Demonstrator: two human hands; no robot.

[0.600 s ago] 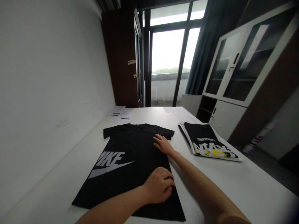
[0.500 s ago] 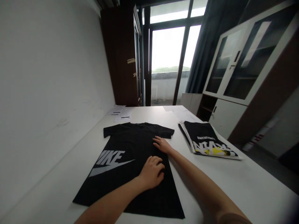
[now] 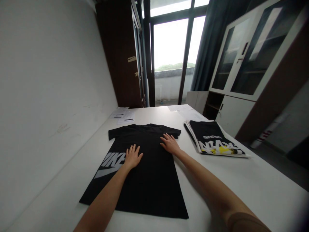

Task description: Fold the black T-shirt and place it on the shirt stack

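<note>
A black T-shirt (image 3: 152, 180) lies spread flat on the white table (image 3: 212, 190), its collar and sleeves toward the far end. Grey lettering and a swoosh mark its left side, partly covered by my left hand and forearm. My left hand (image 3: 132, 158) rests on the shirt's middle with fingers spread. Over by the sleeve on the right, my right hand (image 3: 170, 144) lies flat on the fabric, fingers apart. Neither hand grips the cloth.
To the right of the shirt sits a stack of folded shirts (image 3: 210, 137), the top one black with white and yellow print. Paper sheets (image 3: 125, 116) lie at the far left of the table. A wall borders the left side; cabinets (image 3: 238, 64) stand at the right.
My left hand has moved left and away from me across the shirt, and its fingers have spread. My right hand has shifted slightly toward the right sleeve.
</note>
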